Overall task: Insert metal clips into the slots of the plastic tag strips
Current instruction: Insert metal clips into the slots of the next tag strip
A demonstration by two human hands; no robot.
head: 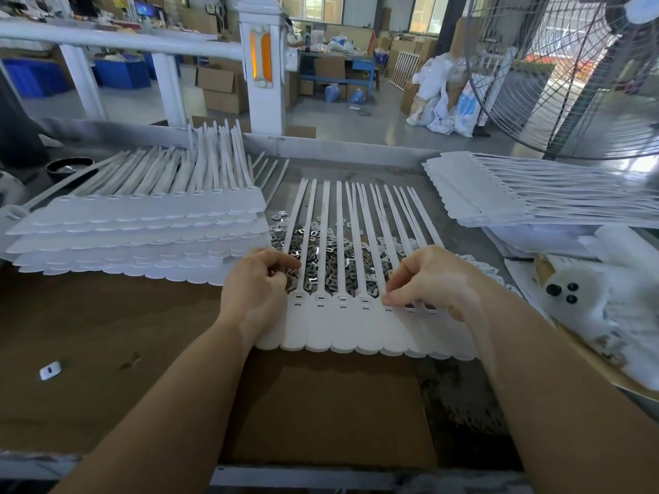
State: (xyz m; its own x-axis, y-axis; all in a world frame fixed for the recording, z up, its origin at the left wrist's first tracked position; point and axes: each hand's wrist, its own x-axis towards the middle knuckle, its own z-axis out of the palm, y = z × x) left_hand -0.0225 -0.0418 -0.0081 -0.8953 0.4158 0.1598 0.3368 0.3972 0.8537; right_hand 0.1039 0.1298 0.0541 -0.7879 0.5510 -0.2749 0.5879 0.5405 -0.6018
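Loose tag (pixel 50 370): a small white plastic piece with a dark slot, alone on the brown cardboard of my surface (pixel 107 333), far left.
Left stack (pixel 142 229): white tag strips piled flat in layers, scalloped ends toward me, tails pointing away.
Left hand (pixel 254 287): my fingers are curled, thumb and forefinger pinched at the left edge of the strip; I cannot tell whether a clip sits between them.
Strip (pixel 356 326): the sheet I am filling lies flat between my hands, smooth matte white plastic. Its joined tags form a scalloped edge nearest me; the long thin tails run straight away from me, fanning slightly. A row of small rectangular slots crosses it where tags meet tails.
Clips (pixel 313 244): a heap of small shiny bent metal pieces under and between the tails, just beyond my fingers.
Right hand (pixel 431 279): my fingers are curled down, tips pressing at a slot on the strip's right side.
Right stack (pixel 499 194): more white strips, tails pointing right.
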